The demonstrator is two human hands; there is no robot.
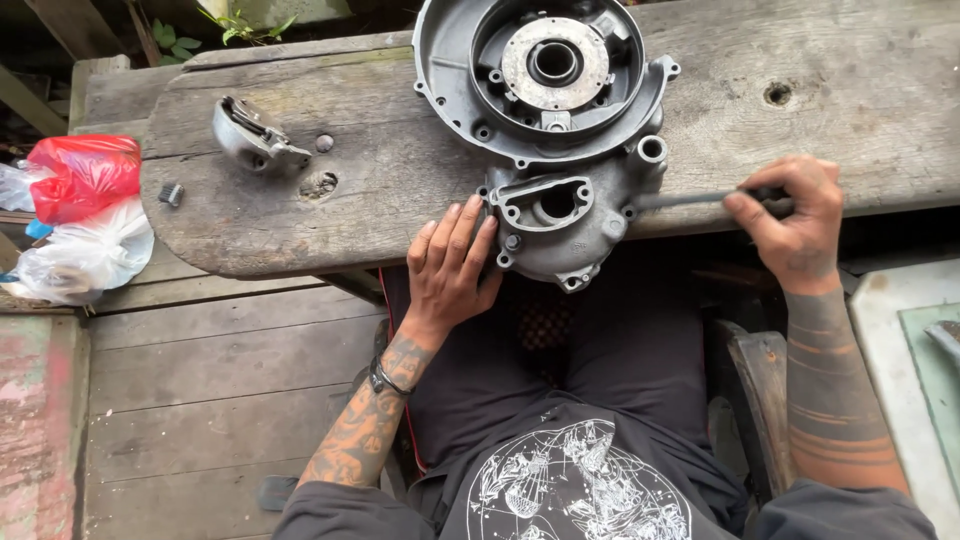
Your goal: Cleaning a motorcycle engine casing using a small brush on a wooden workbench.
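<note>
Head view: engine case half [560,130], grey cast aluminium, lies flat on the counter [850,100], open side up. Its lower lobe hangs past the counter edge toward my lap, so the small housing there is close to me and I can get at it from the side.

Left hand [450,265] is flat, fingers spread and straight, pressed against the left flank of that lower lobe. It isn't wrapped around anything; it's a brace so the case doesn't slide or rotate on the wood when I push from the other side.

Right hand [795,215] has its grip closed around the handle of a thin dark tool [690,198], thumb and fingers pinching it. The shaft runs roughly level, pointing left, with the tip at the right edge of the lower lobe near the small round boss. I can't tell the tip type, and contact is too small to confirm. A sideways approach means the load goes straight into my left palm.

Off to the left on the counter: a small curved metal cover [255,135], well apart from the case, and a small dark bit [171,194] near the plank end. Red and white plastic bags [75,215] sit beyond the counter's left end, out of the work area.
</note>
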